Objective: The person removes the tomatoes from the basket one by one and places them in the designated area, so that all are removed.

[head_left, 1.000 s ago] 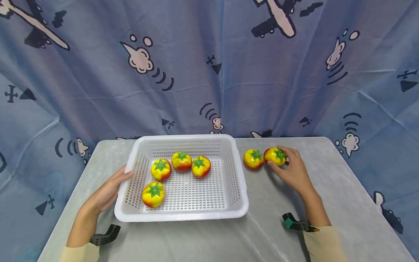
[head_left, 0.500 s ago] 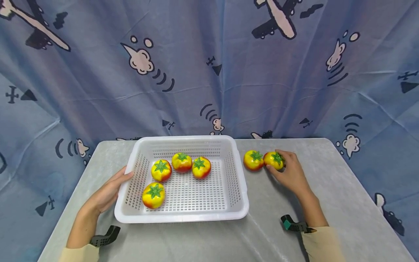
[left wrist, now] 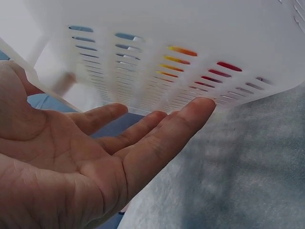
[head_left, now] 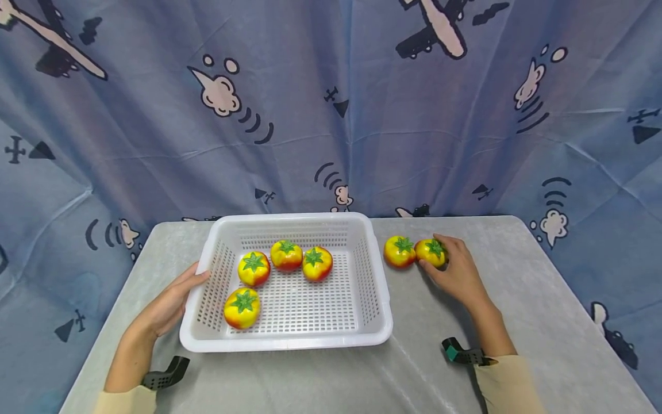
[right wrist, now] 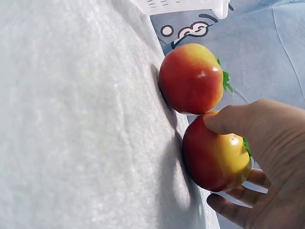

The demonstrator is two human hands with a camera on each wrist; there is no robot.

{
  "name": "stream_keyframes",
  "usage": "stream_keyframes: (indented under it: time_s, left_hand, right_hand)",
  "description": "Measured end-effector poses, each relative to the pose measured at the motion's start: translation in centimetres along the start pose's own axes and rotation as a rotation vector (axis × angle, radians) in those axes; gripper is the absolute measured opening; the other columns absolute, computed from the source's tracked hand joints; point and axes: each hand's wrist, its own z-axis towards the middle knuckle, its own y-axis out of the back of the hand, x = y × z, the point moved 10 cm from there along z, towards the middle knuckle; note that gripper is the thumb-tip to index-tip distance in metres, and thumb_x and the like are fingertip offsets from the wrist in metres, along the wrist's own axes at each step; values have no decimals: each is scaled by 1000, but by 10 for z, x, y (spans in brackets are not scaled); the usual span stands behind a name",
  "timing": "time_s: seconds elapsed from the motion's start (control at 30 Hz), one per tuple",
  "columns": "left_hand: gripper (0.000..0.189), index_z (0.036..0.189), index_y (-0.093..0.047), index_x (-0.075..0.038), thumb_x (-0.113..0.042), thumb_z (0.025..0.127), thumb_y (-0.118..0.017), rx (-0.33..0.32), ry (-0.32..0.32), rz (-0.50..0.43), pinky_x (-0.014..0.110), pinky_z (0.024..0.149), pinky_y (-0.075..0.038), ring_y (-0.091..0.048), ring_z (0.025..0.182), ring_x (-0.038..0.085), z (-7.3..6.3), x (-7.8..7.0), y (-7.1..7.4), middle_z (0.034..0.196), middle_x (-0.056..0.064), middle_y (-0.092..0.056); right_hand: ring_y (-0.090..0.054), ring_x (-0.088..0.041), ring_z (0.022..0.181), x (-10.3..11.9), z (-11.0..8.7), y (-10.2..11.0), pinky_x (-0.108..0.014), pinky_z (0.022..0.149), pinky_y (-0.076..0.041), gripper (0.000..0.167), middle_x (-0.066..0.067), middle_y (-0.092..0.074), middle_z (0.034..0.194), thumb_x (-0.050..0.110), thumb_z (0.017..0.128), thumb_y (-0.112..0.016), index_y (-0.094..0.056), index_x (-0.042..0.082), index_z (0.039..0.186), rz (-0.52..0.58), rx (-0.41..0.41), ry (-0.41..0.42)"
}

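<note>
A white plastic basket [head_left: 305, 342] stands on the table, holding several yellow-and-red toy tomatoes [head_left: 242, 308] with green star-shaped leaves. My left hand [head_left: 168, 305] holds the basket's left rim, thumb over the edge. In the left wrist view, the fingers [left wrist: 167, 138] lie against the slotted outer wall [left wrist: 157, 62]. To the right of the basket, my right hand [head_left: 457, 273] grips a toy tomato [head_left: 430, 253] between thumb and fingers. That tomato touches a second tomato [head_left: 400, 252] on its left. The right wrist view shows the thumb on the gripped tomato's [right wrist: 217, 152] upper side.
The grey table [head_left: 320, 382] reaches back to a blue patterned curtain [head_left: 305, 115], which also hangs at both sides. Inside the basket, the tomatoes sit at the left and centre. Both wrists wear dark bands [head_left: 166, 374].
My right hand has shifted slightly left and lower with its tomato, which now sits against the neighbouring one. The left hand and the basket have stayed in place.
</note>
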Motion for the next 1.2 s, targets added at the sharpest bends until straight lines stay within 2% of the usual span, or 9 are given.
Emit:
stream_keyframes:
  time_s: [0.43,0.9,1.2]
  left_hand:
    - [73,171,7,-18,-42,115,-33,5,-9,-2,51,99,-57,-57,135,30,-1,-2,1,169,33,-22]
    - [73,171,7,-20,-43,115,-33,0,-9,4,54,103,-55,-50,142,39,1,1,-1,171,31,-21]
    - [72,171,8,-19,-41,115,-32,28,-26,-5,52,101,-55,-45,145,43,0,-2,-2,170,33,-19]
  right_hand:
    - [-46,-58,134,1,0,-1,-76,111,-37,72,-40,-41,150,21,95,-79,-45,-3,154,-4,13,-7]
    - [-44,-58,138,2,-1,3,-76,112,-36,75,-39,-38,154,23,95,-79,-43,-3,156,-41,32,-33]
    - [-41,-57,141,13,-3,10,-78,111,-36,81,-39,-36,156,30,93,-83,-43,-1,157,-41,38,0]
